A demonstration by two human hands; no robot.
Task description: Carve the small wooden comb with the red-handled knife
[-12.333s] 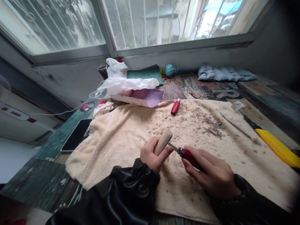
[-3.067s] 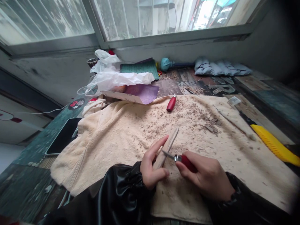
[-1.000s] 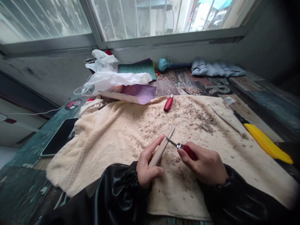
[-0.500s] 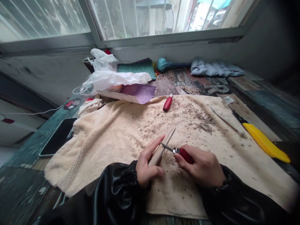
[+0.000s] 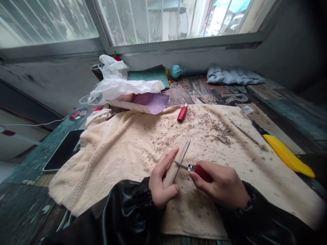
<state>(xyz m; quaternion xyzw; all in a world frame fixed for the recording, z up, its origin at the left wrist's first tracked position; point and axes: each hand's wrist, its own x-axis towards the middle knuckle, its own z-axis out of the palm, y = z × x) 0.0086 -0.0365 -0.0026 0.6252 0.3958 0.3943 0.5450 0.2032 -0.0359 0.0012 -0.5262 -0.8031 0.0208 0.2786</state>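
My left hand (image 5: 163,180) is closed round the lower part of a slim, tapered wooden stick (image 5: 178,163), whose narrow end points away from me. In my right hand (image 5: 221,183) is a carving knife (image 5: 201,172) with a red handle and a metal collar. Its thin curved blade lies across the stick near my left fingertips. Beneath both hands spreads a cream towel (image 5: 114,153), strewn with wood shavings (image 5: 201,122). A second red-handled tool (image 5: 182,113) rests on the towel beyond the stick.
A yellow-handled saw (image 5: 288,154) lies at the right. On the left is a dark-screened tablet (image 5: 63,149). White plastic bags (image 5: 127,86), purple paper (image 5: 153,102) and a green sheet (image 5: 148,76) lie at the back, near a grey-blue padded bundle (image 5: 233,75) under the window.
The knife blade has shifted slightly down along the stick, towards me. The stick's tip has moved a little, and my left thumb has shifted slightly. Both grips stay the same.
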